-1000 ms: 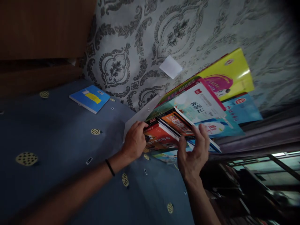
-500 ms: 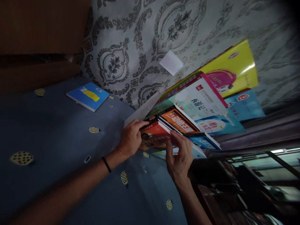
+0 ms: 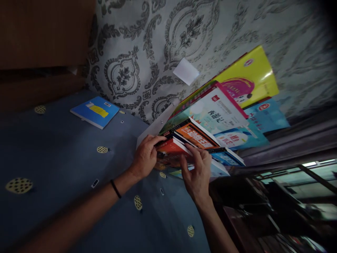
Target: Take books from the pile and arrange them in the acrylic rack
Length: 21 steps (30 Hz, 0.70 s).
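Note:
A row of upright books leans beside the patterned wall. At its near end is a red-orange book (image 3: 172, 149), with my left hand (image 3: 143, 158) closed at its spine side and the index finger stretched along the top of the spine. My right hand (image 3: 197, 172) grips the same book's far upper edge, fingertips on the edge and thumb bent over the cover. Behind it stand an orange-covered book (image 3: 198, 135), a dark blue one (image 3: 224, 157), a pale teal book (image 3: 216, 110) and a tall yellow book (image 3: 259, 75). Part of the red-orange cover is hidden by my hands.
A blue book with a yellow patch (image 3: 96, 111) lies flat on the blue-grey tablecloth (image 3: 68, 158) to the left. A white paper piece (image 3: 186, 71) is on the patterned wall (image 3: 150, 45). Dark cluttered furniture (image 3: 252, 211) stands at lower right.
The view has shifted slightly. My right hand has moved a little left along the red-orange book's upper edge. My left hand stays at its spine side.

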### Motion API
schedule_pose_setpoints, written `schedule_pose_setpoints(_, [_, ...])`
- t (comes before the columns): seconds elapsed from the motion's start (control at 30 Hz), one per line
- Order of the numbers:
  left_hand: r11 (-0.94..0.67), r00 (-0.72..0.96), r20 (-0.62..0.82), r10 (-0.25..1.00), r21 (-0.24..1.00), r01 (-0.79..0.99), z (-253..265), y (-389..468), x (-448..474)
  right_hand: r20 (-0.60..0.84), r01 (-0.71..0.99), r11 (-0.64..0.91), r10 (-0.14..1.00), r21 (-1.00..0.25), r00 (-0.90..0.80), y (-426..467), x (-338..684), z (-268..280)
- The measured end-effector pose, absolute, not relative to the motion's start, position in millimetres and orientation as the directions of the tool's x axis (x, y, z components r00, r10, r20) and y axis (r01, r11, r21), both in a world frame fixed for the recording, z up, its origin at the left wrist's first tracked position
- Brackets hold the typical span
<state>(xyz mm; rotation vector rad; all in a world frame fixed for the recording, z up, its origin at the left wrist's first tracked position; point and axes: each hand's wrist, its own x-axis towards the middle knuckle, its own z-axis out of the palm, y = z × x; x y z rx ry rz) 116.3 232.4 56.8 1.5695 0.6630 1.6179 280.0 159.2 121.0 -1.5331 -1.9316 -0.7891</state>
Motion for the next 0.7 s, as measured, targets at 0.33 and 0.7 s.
schedule_pose_setpoints(0.33, [-0.587, 0.101, 0.605, 0.79, 0.793, -0.161, 58, 235, 112, 0.719, 0.968, 0.193, 0.649, 0.159, -0.248, 160, 273, 121])
schedule_pose_setpoints(0.7, [-0.637, 0.284, 0.628, 0.725, 0.768, -0.074, 100, 248, 89, 0.708, 0.978, 0.175, 0.676, 0.114, -0.203, 162, 272, 123])
